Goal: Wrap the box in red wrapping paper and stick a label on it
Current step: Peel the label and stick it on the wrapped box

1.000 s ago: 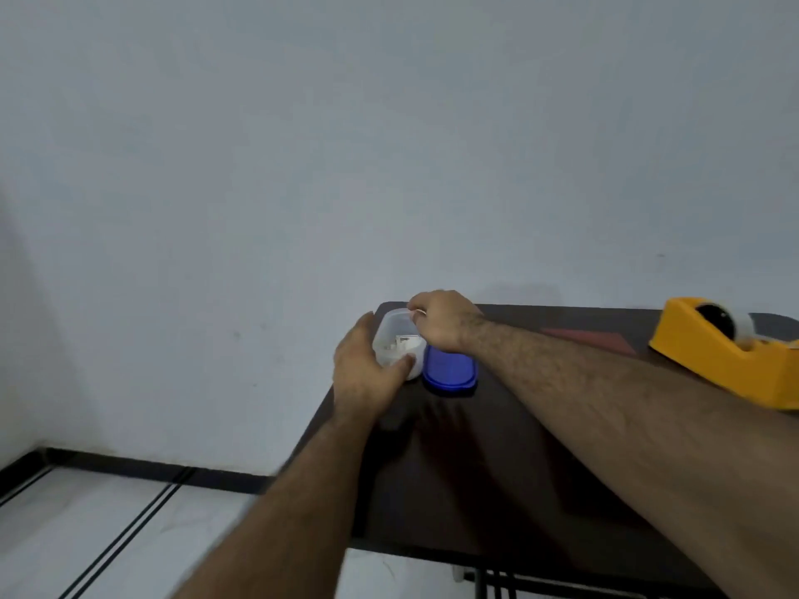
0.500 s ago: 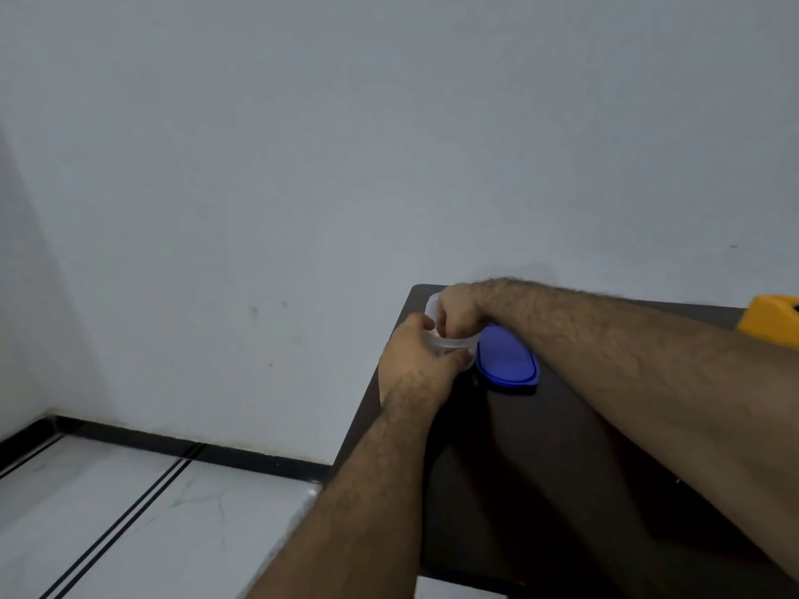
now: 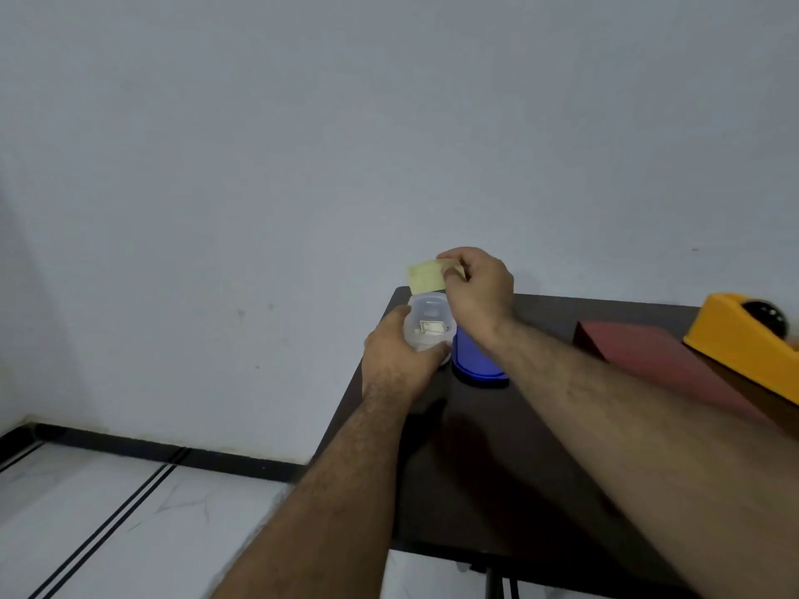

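My right hand pinches a pale yellow label and holds it in the air just above a clear plastic container. My left hand grips that container at the dark table's far left corner; small paper pieces lie inside it. The container's blue lid lies on the table right beside it, partly under my right wrist. The box wrapped in red paper lies to the right, partly hidden by my right forearm.
A yellow tape dispenser stands at the right edge, against the red box. A plain wall rises directly behind the table. White tiled floor lies to the left, beyond the table's left edge.
My right hand has come up out of the container with the yellow label pinched in it. My left hand keeps its grip on the container. The view has shifted right, showing the red box.
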Demonstrator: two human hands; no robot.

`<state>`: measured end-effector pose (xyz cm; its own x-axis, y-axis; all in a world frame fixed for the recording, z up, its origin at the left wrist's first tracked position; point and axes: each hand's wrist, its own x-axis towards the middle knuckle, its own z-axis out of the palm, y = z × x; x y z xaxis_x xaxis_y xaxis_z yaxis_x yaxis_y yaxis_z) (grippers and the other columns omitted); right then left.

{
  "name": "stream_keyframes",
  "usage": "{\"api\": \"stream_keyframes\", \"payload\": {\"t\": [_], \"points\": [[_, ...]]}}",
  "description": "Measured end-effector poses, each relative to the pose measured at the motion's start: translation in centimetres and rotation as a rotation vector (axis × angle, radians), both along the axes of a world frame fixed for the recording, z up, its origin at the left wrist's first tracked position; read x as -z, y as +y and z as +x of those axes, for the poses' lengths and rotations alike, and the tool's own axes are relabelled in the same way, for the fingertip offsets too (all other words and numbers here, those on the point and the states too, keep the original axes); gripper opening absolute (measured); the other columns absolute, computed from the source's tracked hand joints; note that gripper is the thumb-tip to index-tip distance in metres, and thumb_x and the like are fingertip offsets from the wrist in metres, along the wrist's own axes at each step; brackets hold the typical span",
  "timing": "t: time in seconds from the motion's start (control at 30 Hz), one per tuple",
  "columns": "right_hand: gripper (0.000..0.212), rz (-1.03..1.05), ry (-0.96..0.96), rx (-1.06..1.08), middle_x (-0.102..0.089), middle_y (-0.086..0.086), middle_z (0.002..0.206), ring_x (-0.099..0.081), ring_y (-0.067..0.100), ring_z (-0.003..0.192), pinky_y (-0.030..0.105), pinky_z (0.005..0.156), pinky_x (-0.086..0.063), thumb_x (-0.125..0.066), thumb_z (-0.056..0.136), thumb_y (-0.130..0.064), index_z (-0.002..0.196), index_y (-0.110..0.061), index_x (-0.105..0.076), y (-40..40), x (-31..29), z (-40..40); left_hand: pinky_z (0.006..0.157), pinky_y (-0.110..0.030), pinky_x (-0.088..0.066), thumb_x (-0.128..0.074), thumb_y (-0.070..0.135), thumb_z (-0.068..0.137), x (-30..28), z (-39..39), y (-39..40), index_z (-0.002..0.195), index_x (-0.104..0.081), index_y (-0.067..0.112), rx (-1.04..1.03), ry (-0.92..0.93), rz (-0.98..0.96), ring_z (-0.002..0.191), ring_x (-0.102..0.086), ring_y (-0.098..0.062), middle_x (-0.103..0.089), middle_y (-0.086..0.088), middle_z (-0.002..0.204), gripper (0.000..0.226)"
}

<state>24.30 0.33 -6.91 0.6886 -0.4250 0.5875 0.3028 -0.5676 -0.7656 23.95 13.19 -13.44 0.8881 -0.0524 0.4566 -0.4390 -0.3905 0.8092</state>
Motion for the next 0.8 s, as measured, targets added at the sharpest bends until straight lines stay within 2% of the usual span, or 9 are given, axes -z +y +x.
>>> {"api": "stream_keyframes", "payload": {"t": [0.13,0.2,0.27,0.33,0.4,0.53,0.63,0.73,0.8], "points": [[0.020,0.612,-0.191,-0.085,-0.078,0.000,0.100,-0.075,0.015,0.091,0.034,0.082,-0.063,-0.062,0.100,-0.005,0.102,-0.020,-0.074,2.1,3.1,-4.3,0.079,-0.001,-0.041,-0.073,0.030,0.089,0.2,-0.2,-0.1,0.127,-0.071,0.021,-0.018,-0.169,-0.141,0.093,-0.060,0.006,-0.065,0.019,0.111,0.039],[0.017,0.755,-0.183,-0.117,-0.078,0.004,0.095,-0.072,0.010,0.078,0.024,0.068,-0.059,-0.063,0.101,-0.001,0.105,-0.013,-0.073,2.2,4.5,-6.2,0.093,-0.019,-0.055,-0.066,0.032,0.086,0.1,-0.6,-0.1,0.119,-0.075,0.021,0.033,-0.066,-0.298,0.103,-0.068,-0.001,-0.074,0.012,0.113,0.036],[0.014,0.833,-0.154,-0.121,-0.077,0.005,0.093,-0.069,0.007,0.072,0.019,0.062,-0.056,-0.065,0.101,-0.001,0.104,-0.012,-0.073,1.8,5.5,-7.3,0.096,-0.040,-0.061,-0.067,0.028,0.084,0.0,-1.2,0.0,0.103,-0.080,0.019,0.138,0.082,-0.474,0.105,-0.075,-0.019,-0.080,0.002,0.105,0.025],[0.012,0.885,-0.113,-0.137,-0.077,0.006,0.095,-0.069,0.010,0.075,0.018,0.063,-0.057,-0.065,0.102,-0.003,0.103,-0.013,-0.071,1.2,5.9,-7.6,0.089,-0.038,-0.061,-0.069,0.022,0.082,-0.2,-1.4,0.1,0.086,-0.082,0.010,0.201,0.164,-0.560,0.097,-0.076,-0.026,-0.081,-0.011,0.094,0.018],[0.011,0.895,-0.058,-0.177,-0.076,0.005,0.094,-0.070,0.011,0.078,0.019,0.065,-0.059,-0.065,0.102,-0.001,0.104,-0.011,-0.070,0.7,6.1,-7.8,0.077,-0.033,-0.058,-0.071,0.016,0.084,-0.3,-1.7,0.3,0.079,-0.081,0.005,0.187,0.180,-0.578,0.083,-0.073,-0.023,-0.078,-0.019,0.088,0.016],[0.013,0.973,0.041,-0.316,-0.076,0.014,0.110,-0.074,0.018,0.093,0.024,0.071,-0.061,-0.065,0.102,-0.001,0.114,-0.002,-0.070,0.0,6.6,-8.0,0.073,-0.031,-0.059,-0.087,0.017,0.084,-0.2,-1.8,0.6,0.089,-0.081,0.009,0.142,0.160,-0.481,0.072,-0.068,-0.011,-0.076,-0.007,0.078,0.011],[0.015,1.019,0.103,-0.411,-0.077,0.017,0.115,-0.076,0.022,0.097,0.029,0.077,-0.063,-0.065,0.103,-0.004,0.117,-0.001,-0.069,-0.6,6.9,-8.1,0.077,-0.034,-0.062,-0.090,0.011,0.083,0.0,-1.9,0.7,0.104,-0.077,0.011,0.196,0.193,-0.460,0.078,-0.073,-0.018,-0.076,-0.018,0.086,0.025],[0.017,1.126,0.117,-0.498,-0.077,0.019,0.114,-0.078,0.026,0.099,0.035,0.083,-0.064,-0.063,0.103,-0.008,0.117,0.001,-0.068,-1.2,6.8,-8.8,0.073,-0.031,-0.061,-0.087,0.007,0.085,-0.1,-1.6,1.1,0.107,-0.075,0.009,0.148,0.211,-0.556,0.074,-0.069,-0.021,-0.074,-0.017,0.086,0.025],[0.017,1.119,0.123,-0.503,-0.079,0.020,0.109,-0.079,0.028,0.099,0.037,0.087,-0.064,-0.066,0.099,-0.003,0.115,0.003,-0.069,-1.5,6.9,-9.1,0.078,-0.036,-0.062,-0.087,0.007,0.084,0.0,-1.1,1.3,0.104,-0.075,0.006,0.121,0.245,-0.658,0.074,-0.065,-0.025,-0.075,-0.017,0.089,0.023]]}}
